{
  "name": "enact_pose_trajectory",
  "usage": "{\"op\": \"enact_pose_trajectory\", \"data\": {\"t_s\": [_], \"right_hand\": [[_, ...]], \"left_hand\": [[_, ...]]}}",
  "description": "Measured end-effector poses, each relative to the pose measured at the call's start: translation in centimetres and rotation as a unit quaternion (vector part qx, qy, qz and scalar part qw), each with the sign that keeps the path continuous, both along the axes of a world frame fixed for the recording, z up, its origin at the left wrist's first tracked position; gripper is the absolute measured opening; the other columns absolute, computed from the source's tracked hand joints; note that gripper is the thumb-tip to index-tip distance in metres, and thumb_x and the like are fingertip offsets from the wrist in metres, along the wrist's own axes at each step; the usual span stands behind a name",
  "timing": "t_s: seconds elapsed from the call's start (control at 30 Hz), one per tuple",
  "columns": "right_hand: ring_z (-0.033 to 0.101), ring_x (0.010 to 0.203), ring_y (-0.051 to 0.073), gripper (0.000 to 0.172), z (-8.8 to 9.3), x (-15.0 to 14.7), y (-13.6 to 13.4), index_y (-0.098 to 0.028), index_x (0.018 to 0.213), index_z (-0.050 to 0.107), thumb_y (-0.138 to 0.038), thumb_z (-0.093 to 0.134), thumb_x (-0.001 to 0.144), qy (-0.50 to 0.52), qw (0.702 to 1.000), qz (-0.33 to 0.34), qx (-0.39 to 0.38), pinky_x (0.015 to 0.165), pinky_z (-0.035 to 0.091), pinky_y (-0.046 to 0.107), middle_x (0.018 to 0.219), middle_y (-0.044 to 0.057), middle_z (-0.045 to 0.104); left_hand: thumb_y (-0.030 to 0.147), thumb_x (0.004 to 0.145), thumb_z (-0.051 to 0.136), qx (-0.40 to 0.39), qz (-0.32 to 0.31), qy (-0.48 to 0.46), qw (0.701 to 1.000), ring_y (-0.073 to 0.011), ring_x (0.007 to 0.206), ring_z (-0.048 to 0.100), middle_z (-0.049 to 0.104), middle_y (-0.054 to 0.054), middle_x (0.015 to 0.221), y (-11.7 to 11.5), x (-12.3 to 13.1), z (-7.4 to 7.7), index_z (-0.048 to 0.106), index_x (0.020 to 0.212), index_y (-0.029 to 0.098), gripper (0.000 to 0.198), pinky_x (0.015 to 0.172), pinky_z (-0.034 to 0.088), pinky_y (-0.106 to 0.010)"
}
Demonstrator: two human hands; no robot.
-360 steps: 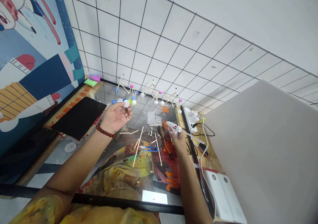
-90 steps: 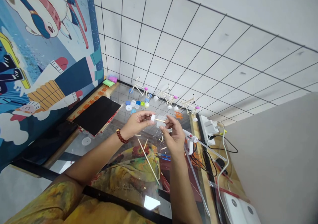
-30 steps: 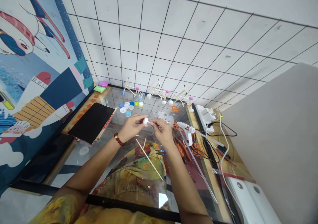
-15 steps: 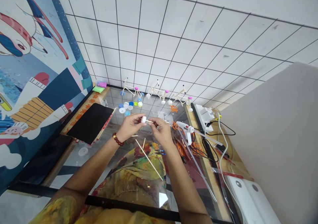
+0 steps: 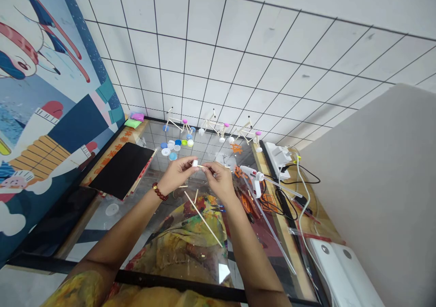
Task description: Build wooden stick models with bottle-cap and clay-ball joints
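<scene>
Over the glass table my two hands meet. My left hand [image 5: 175, 176] pinches a white bottle cap [image 5: 195, 163] between thumb and fingertips. A short thin wooden stick [image 5: 203, 166] is pinched in my right hand [image 5: 218, 180], its left end at the cap; whether it is fixed there I cannot tell. Below them a long wooden stick [image 5: 203, 218] lies slantwise on the glass, with a shorter stick piece [image 5: 195, 196] beside it. Beyond my hands sit several loose bottle caps [image 5: 177, 147] in blue, white and yellow.
Three small stick models [image 5: 242, 134] with cap wheels stand along the tiled wall. On the right lie a white glue gun [image 5: 254, 175], clear glue sticks [image 5: 272, 227], cables and a power strip [image 5: 276, 159]. A black board [image 5: 122, 170] lies left, near bright clay packets [image 5: 133, 122].
The cap in my left hand has tilted slightly and moved a little left. The view has shifted a little; both hands keep their grip.
</scene>
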State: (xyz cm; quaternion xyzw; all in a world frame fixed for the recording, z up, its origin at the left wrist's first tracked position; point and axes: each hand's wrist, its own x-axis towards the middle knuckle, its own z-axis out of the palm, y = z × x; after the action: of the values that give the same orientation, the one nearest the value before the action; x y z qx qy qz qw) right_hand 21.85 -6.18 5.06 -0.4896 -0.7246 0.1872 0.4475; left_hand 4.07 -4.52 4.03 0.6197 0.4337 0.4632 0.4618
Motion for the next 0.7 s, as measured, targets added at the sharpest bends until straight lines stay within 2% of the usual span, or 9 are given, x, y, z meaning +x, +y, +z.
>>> {"op": "enact_pose_trajectory", "data": {"t_s": [0.23,0.43,0.57,0.7], "right_hand": [[0.068,0.076,0.018,0.017,0.0,0.2,0.1,-0.022,0.088,0.072,-0.023,0.055,0.088,0.006,1.0,0.006,0.007,0.071,0.05,0.029,0.084,0.005,0.074],[0.067,0.074,0.019,0.017,0.4,0.4,-0.1,-0.023,0.083,0.071,-0.022,0.055,0.087,0.002,1.0,-0.008,0.028,0.071,0.05,0.031,0.079,0.004,0.074],[0.066,0.072,0.02,0.017,0.6,0.5,-0.4,-0.023,0.081,0.071,-0.021,0.055,0.086,-0.002,0.998,-0.02,0.061,0.071,0.049,0.032,0.075,0.004,0.072],[0.066,0.07,0.018,0.017,0.8,0.5,-0.6,-0.022,0.078,0.07,-0.019,0.055,0.085,0.006,0.998,-0.014,0.062,0.068,0.049,0.031,0.073,0.003,0.072]], "left_hand": [[0.031,0.071,0.076,-0.024,-0.014,-0.044,0.999,-0.0198,0.089,0.068,0.073,-0.009,0.099,0.1,0.0,0.1,0.069,0.115,0.015,0.047,0.086,0.054,-0.036],[0.029,0.068,0.079,-0.027,-0.013,-0.065,0.997,-0.02,0.087,0.068,0.074,-0.009,0.099,-0.4,0.5,0.5,0.073,0.109,0.016,0.044,0.085,0.056,-0.037],[0.027,0.07,0.077,0.022,-0.006,-0.069,0.997,-0.0203,0.089,0.069,0.072,-0.008,0.103,-1.0,0.8,0.9,0.074,0.108,0.018,0.039,0.085,0.058,-0.037],[0.024,0.074,0.074,0.124,-0.009,0.003,0.992,-0.0175,0.085,0.067,0.072,-0.008,0.1,-1.2,0.5,1.1,0.074,0.108,0.019,0.034,0.077,0.059,-0.031]]}}
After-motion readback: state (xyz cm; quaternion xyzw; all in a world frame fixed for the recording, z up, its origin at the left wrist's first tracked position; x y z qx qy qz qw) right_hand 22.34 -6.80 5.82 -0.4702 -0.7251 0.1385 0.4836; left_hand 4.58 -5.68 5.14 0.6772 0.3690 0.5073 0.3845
